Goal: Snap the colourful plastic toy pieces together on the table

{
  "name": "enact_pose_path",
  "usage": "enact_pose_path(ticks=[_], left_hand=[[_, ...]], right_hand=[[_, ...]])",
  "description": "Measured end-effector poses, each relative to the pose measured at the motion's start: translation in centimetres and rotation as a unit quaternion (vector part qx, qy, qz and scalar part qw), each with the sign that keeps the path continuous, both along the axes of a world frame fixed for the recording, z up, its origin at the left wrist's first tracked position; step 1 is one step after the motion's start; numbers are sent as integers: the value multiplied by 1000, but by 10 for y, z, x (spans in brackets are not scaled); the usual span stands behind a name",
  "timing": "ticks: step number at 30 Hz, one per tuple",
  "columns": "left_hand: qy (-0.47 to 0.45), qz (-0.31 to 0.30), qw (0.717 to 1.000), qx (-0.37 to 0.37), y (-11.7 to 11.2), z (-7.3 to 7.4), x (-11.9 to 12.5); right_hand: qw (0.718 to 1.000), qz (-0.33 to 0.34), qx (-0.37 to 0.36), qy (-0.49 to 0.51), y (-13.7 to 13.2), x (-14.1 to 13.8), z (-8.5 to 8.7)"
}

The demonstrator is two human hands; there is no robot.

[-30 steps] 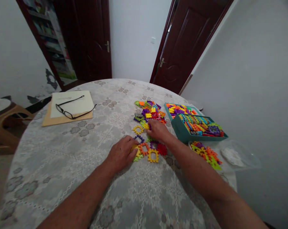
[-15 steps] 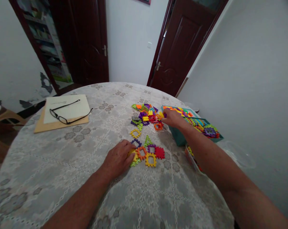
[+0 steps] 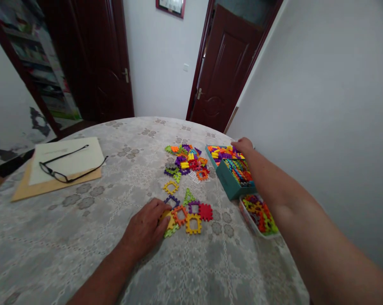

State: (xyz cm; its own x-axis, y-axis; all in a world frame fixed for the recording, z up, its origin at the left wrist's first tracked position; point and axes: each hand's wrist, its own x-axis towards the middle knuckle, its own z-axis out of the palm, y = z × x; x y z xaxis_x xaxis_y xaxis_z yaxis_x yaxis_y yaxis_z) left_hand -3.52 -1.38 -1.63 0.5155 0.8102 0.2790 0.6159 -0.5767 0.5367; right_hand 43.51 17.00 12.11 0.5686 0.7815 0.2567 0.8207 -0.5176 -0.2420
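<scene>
My left hand (image 3: 150,222) rests on the tabletop, its thumb and fingers closed about a yellow square building tile (image 3: 168,219). Against this tile lie an orange frame tile (image 3: 179,216), a dark purple frame tile (image 3: 172,202) and a light green piece (image 3: 171,231). Beside them are a yellow frame tile (image 3: 193,224), a purple frame tile (image 3: 190,207), a red square tile (image 3: 206,212) and a green triangle (image 3: 188,196). My right hand (image 3: 243,145) is at the far right side of a shallow teal tray (image 3: 211,157) of colourful pieces; its fingertips are too small and partly hidden to read.
A pile of mixed pieces (image 3: 188,161) lies mid-table, with a lone yellow frame (image 3: 170,187) nearer me. A deeper teal box (image 3: 228,184) and a clear plastic tub (image 3: 250,222) hold more pieces. Black glasses (image 3: 61,176) rest on paper (image 3: 77,148) at left.
My right hand has moved right, from the tray's left side to its far right side. My left hand keeps its place on the yellow tile. The view has shifted right.
</scene>
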Motion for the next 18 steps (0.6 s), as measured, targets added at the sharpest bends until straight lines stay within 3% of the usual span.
enact_pose_path(ticks=[5, 9, 12, 14, 18], left_hand=[[7, 1, 1000, -9, -1, 2, 1], [7, -3, 1000, -5, -1, 4, 2], [9, -2, 1000, -1, -3, 6, 3], [9, -3, 1000, 0, -3, 6, 3], [15, -5, 1000, 2, -3, 5, 2]], right_hand=[[999, -1, 36, 38, -7, -5, -5], [994, 65, 67, 48, -21, -42, -8], [974, 201, 85, 64, -46, -91, -15], [941, 326, 52, 70, -66, -128, -26], [862, 504, -39, 31, -99, -194, -68]])
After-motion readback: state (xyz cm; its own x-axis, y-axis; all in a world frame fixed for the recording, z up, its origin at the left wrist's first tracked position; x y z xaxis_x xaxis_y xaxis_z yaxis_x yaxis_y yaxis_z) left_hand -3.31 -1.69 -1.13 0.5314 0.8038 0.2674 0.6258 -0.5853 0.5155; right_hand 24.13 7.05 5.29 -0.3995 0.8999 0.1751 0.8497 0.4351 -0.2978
